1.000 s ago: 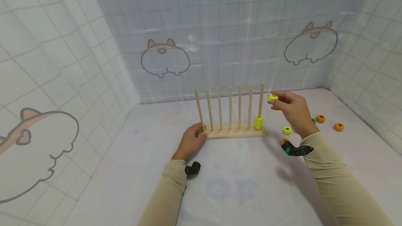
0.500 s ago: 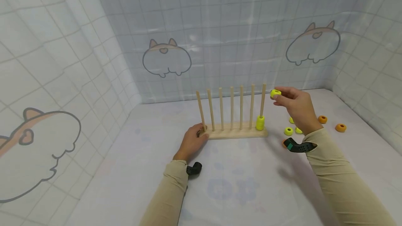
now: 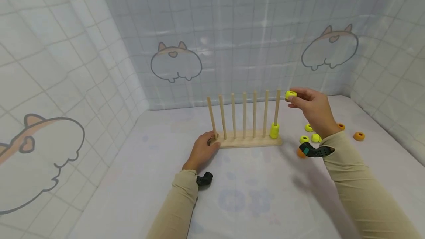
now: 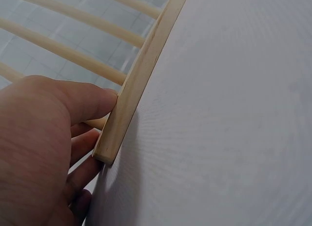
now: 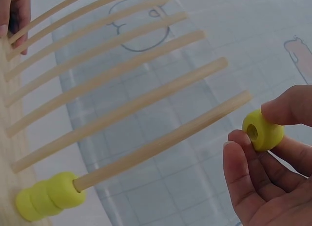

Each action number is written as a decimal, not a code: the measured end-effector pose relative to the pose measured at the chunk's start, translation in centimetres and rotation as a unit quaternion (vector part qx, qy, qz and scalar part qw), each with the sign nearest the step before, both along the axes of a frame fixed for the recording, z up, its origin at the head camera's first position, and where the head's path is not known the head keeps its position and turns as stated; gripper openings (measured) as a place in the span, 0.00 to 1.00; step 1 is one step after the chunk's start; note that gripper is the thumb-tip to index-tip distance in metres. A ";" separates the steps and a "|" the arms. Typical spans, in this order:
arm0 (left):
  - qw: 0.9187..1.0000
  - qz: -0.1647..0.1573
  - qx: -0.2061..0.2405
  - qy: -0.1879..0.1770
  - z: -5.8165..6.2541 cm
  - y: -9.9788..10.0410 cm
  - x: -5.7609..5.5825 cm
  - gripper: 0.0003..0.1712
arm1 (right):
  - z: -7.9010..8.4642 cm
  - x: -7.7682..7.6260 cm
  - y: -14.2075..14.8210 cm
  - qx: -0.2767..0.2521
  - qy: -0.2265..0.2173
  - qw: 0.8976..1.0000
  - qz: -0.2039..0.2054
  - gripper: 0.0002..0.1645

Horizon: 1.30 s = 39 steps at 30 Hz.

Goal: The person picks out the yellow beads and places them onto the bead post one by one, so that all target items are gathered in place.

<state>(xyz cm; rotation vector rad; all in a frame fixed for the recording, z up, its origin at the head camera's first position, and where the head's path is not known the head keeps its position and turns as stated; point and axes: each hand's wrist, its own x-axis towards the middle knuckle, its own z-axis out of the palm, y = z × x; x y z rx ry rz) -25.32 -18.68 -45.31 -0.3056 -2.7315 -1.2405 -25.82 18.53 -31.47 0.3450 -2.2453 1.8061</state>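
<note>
Right hand (image 3: 317, 111) closed round one yellow bead (image 5: 269, 133), left hand (image 3: 200, 150) round one base (image 3: 247, 142) with seven pegs (image 5: 165, 140).

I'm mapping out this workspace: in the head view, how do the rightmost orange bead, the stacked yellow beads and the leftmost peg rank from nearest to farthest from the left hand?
From the left hand:
1. Leftmost peg, right beside it.
2. Stacked yellow beads, to its right, on the rightmost peg.
3. Rightmost orange bead, far right.
</note>
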 end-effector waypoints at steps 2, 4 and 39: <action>1.000 0.000 -0.001 -0.001 0.0 0.0 -0.1 0.22 | 0.3 -0.1 0.1 0.003 0.006 1.000 0.002 0.30; 1.000 0.000 -0.002 -0.002 0.0 0.0 -0.2 0.23 | 0.6 -0.3 0.1 0.008 0.015 1.000 0.004 0.30; 1.000 0.002 0.003 0.007 -0.1 0.0 0.0 0.21 | 2.5 -2.3 -1.1 -0.014 0.045 0.999 0.025 0.26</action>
